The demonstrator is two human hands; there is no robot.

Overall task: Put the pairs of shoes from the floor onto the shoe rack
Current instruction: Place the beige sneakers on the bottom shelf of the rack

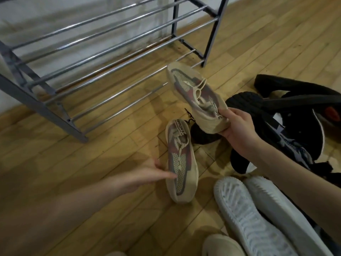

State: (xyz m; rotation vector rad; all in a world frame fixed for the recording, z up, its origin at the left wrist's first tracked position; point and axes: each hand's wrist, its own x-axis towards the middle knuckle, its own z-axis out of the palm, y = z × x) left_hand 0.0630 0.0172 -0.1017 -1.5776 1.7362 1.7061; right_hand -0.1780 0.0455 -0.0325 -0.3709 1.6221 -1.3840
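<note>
My right hand [238,130] grips the heel of a beige and pink sneaker [193,91], held in the air with its toe toward the shoe rack [103,52]. Its matching sneaker [181,163] lies on the wooden floor, toe toward me. My left hand [147,174] is beside that shoe with fingers spread, fingertips touching its left side. The rack's chrome bars carry no shoes in the part I see.
Black shoes [245,106] and a black and white sneaker [287,137] lie piled at the right. White shoes [249,215] lie sole-up at the lower right, with a cream shoe [221,244] at the bottom edge. A white wall stands behind the rack.
</note>
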